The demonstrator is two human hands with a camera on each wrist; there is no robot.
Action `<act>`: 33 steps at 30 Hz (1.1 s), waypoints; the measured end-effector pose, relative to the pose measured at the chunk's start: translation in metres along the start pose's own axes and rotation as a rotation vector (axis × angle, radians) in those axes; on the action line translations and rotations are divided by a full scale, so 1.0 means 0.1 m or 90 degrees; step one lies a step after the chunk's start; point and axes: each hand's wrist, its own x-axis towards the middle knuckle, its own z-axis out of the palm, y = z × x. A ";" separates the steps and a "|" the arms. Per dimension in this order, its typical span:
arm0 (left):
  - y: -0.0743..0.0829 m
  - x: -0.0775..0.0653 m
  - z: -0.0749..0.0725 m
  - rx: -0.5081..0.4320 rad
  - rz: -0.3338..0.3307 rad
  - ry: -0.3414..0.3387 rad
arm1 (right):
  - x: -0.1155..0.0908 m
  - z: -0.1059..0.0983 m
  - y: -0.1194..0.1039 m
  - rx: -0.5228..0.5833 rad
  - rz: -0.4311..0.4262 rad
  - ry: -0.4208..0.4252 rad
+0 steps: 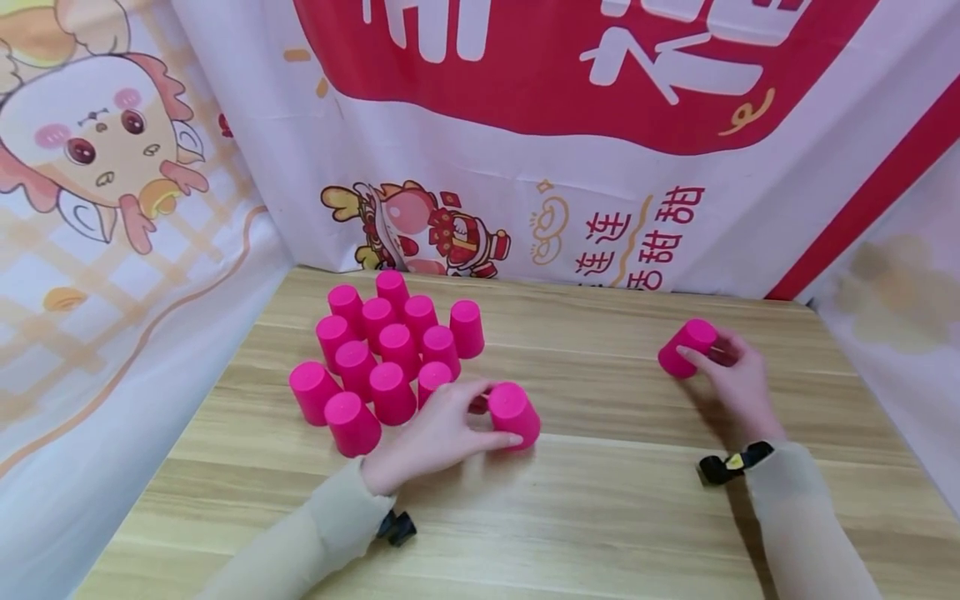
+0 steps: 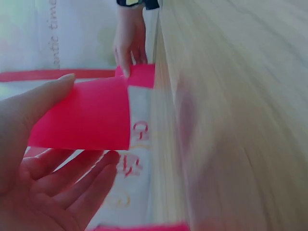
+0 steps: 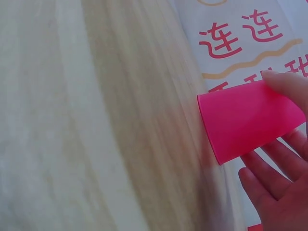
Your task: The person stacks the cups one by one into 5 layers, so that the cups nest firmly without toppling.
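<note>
My left hand grips an upside-down pink cup between thumb and fingers, just right of a cluster of like cups. In the left wrist view that cup hangs a little off the wooden tabletop. Farther right, my right hand pinches a second upside-down pink cup. The right wrist view shows this cup with its rim close to the table; whether it touches cannot be told. Several more pink cups stand upside down together on the table's left side, partly hidden by my left hand.
The wooden table ends at a printed white-and-red cloth hanging behind it. Another patterned cloth hangs along the left side, and a pale one along the right. A black strap circles my right wrist.
</note>
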 end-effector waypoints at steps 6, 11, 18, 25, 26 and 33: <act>0.01 0.33 0.29 -0.020 0.023 -0.014 | 0.01 -0.01 0.02 -0.005 0.007 -0.008; -0.04 0.55 0.47 -0.045 0.023 -0.002 | 0.02 -0.01 0.02 -0.025 -0.007 -0.012; -0.04 0.78 0.61 -0.058 0.007 0.014 | 0.01 -0.03 0.02 -0.041 -0.017 -0.031; 0.14 1.08 0.80 -0.042 0.002 0.039 | 0.03 -0.08 0.03 -0.056 -0.022 -0.050; 0.16 1.13 0.83 -0.032 0.000 0.044 | 0.03 -0.09 0.03 -0.056 -0.021 -0.051; 0.14 1.52 1.00 0.030 -0.019 0.038 | 0.02 -0.07 0.03 -0.059 -0.025 -0.056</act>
